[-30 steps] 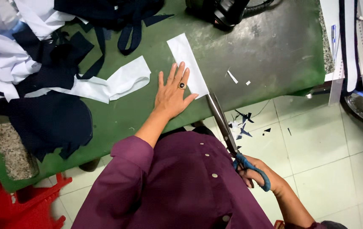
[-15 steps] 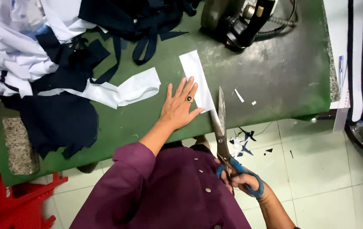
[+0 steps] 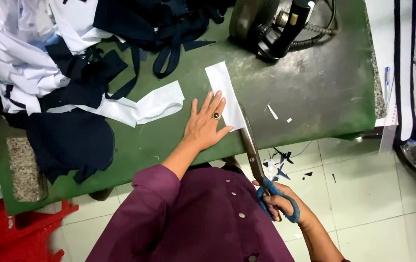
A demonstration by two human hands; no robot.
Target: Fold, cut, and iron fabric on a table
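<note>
My left hand (image 3: 205, 125), with a dark ring on one finger, lies flat with spread fingers on the near end of a white fabric strip (image 3: 221, 83) on the green table (image 3: 314, 102). My right hand (image 3: 283, 202) grips the blue handles of long metal scissors (image 3: 250, 145). The blades point up the strip's right edge, at the table's front edge, just right of my left thumb.
Piles of white (image 3: 13, 58) and navy cloth (image 3: 67, 140) cover the table's left half, with another white strip (image 3: 144, 104) nearby. A dark machine with a hose (image 3: 276, 24) stands at the back. Small scraps (image 3: 278, 160) lie on the tiled floor. A red stool (image 3: 18, 233) sits lower left.
The view has shifted a little. My right hand has swung the scissors from lying along the table's front edge to pointing at the strip's near right edge. My left hand stays pressed on the strip.
</note>
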